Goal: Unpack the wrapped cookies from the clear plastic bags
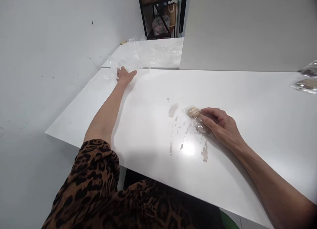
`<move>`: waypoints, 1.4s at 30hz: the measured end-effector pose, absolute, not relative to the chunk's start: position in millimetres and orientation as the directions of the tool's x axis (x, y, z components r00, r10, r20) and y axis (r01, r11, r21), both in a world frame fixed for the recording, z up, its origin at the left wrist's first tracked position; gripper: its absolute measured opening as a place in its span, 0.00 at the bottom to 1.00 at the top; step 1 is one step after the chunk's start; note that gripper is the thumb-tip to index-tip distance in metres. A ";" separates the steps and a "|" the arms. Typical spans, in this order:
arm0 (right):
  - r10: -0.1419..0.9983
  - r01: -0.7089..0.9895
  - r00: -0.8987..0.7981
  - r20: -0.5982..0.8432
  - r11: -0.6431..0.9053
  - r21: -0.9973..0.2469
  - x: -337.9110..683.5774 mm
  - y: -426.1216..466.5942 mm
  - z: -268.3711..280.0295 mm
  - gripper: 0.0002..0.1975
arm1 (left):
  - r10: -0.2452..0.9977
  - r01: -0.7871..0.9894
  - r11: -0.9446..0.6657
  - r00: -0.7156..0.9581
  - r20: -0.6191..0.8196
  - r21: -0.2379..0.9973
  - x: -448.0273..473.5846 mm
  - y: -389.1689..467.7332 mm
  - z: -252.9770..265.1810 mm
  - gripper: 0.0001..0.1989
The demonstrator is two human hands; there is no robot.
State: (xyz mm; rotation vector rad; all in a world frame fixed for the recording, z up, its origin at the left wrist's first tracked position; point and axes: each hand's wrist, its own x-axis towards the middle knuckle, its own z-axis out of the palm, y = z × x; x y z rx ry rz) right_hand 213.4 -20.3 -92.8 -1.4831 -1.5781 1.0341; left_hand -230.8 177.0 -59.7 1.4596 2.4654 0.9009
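The right hand (224, 125) side-pinches a packet (193, 112), leaving its face uncovered; the left hand (125, 77) spreads wide by film (133, 54) at the far edge of the bench (146, 110).

A pale wall (49, 67) with scattered dark marks runs along the left. A white surface (247, 100) stretches beside it, marked with worn patches and a bright glare. Beyond a narrow gap sits a second white tabletop (167, 59), next to a plain upright panel (245, 31). Behind stands a dark-framed shelf (143, 11) holding bags (160, 25). Pale floor (247, 223) shows at lower right.
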 end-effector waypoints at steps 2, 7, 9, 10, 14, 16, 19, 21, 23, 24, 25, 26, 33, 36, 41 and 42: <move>0.997 0.402 -0.074 -0.025 0.007 -0.915 214.1 -18.5 -95.7 0.25 | 0.818 0.660 0.434 -0.574 0.040 0.613 -222.7 154.6 -48.8 0.48; 0.991 0.373 -0.112 0.071 0.109 -0.921 215.1 -11.9 -104.8 0.27 | 0.881 0.784 0.219 -0.415 0.228 0.581 -176.1 84.0 -32.8 0.41; 0.987 0.359 -0.113 0.112 0.146 -0.922 214.7 -9.3 -107.3 0.27 | 0.931 0.843 0.009 -0.203 0.304 0.538 -139.3 58.5 -35.1 0.31; 0.986 0.353 -0.110 0.129 0.160 -0.922 214.6 -8.1 -107.8 0.27 | 0.953 0.860 -0.065 -0.098 0.287 0.507 -117.2 47.4 -37.5 0.26; 0.981 0.397 -0.101 0.163 0.190 -0.898 219.2 -3.4 -102.0 0.29 | 0.989 0.900 -0.143 0.142 0.032 0.411 -25.2 16.6 -48.0 0.28; 0.977 0.469 -0.150 0.149 0.203 -0.859 225.5 -0.4 -94.4 0.31 | 0.983 0.913 -0.154 0.182 -0.039 0.378 8.3 8.4 -51.3 0.31; 0.959 0.601 -0.275 0.068 0.227 -0.766 235.6 3.0 -81.3 0.34 | 0.973 0.930 -0.172 0.211 -0.089 0.325 32.5 1.7 -53.3 0.28; 0.934 0.680 -0.358 0.005 0.265 -0.684 238.8 2.9 -74.3 0.34 | 0.976 0.933 -0.160 0.198 -0.086 0.324 35.7 -1.2 -53.7 0.25; 0.912 0.740 -0.409 -0.036 0.308 -0.597 237.9 0.7 -69.8 0.31 | 0.986 0.928 -0.131 0.158 -0.051 0.350 35.0 -4.6 -54.8 0.24; 0.904 0.759 -0.424 -0.052 0.324 -0.565 236.3 -1.1 -68.6 0.28 | 0.990 0.922 -0.122 0.141 -0.025 0.367 34.4 -6.8 -55.9 0.23; 0.899 0.767 -0.434 -0.062 0.332 -0.549 234.3 -3.0 -67.9 0.26 | 0.992 0.912 -0.119 0.129 0.002 0.392 34.0 -9.2 -57.4 0.21; 0.897 0.767 -0.437 -0.065 0.333 -0.549 232.2 -5.0 -67.6 0.24 | 0.992 0.895 -0.123 0.123 0.027 0.429 33.8 -11.7 -59.2 0.18; 0.889 0.673 -0.429 -0.160 0.195 -0.714 232.5 -7.7 -64.3 0.19 | 1.000 0.543 -0.011 -0.012 0.021 0.839 33.2 -20.4 -69.5 0.09; 0.931 0.543 -0.358 -0.070 0.147 -0.827 237.7 -5.3 -59.6 0.22 | 0.995 0.263 0.099 -0.053 -0.088 0.960 36.6 -22.2 -68.6 0.11; 0.962 0.121 -0.249 0.115 0.148 -0.982 234.2 -7.1 -62.8 0.30 | 0.978 -0.048 0.203 0.057 -0.200 0.978 51.0 -31.5 -68.4 0.11; 0.962 0.131 -0.243 0.128 0.163 -0.978 231.9 -7.9 -66.0 0.31 | 0.973 -0.088 0.216 0.100 -0.208 0.972 53.3 -33.4 -68.9 0.11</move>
